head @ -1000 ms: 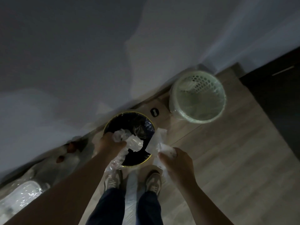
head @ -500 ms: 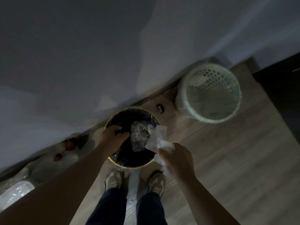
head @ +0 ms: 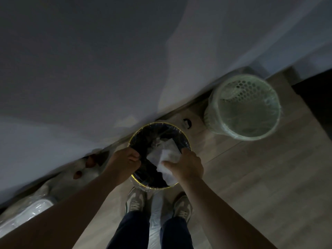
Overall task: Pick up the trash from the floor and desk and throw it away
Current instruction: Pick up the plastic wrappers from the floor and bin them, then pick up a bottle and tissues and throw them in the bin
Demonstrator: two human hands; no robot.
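A black waste bin [head: 172, 125] with a gold rim and a clear liner stands on the wooden floor by the wall, just ahead of my shoes. Crumpled clear plastic [head: 157, 141] lies inside it. My right hand [head: 186, 165] grips a crumpled white paper [head: 168, 153] over the bin's right half, thumb pressed on it. My left hand [head: 124, 159] hovers over the bin's left rim with loosely curled fingers and holds nothing.
A pale green perforated basket [head: 233, 136] with a clear liner stands to the right by the wall. A small black object [head: 187, 123] lies between the two bins. White plastic bags [head: 27, 212] lie along the wall at left. Dark furniture [head: 316, 99] is at right.
My left hand let the clear plastic fall into the black bin and now holds nothing. My right hand moved left with the white paper, from beside the rim to over the bin.
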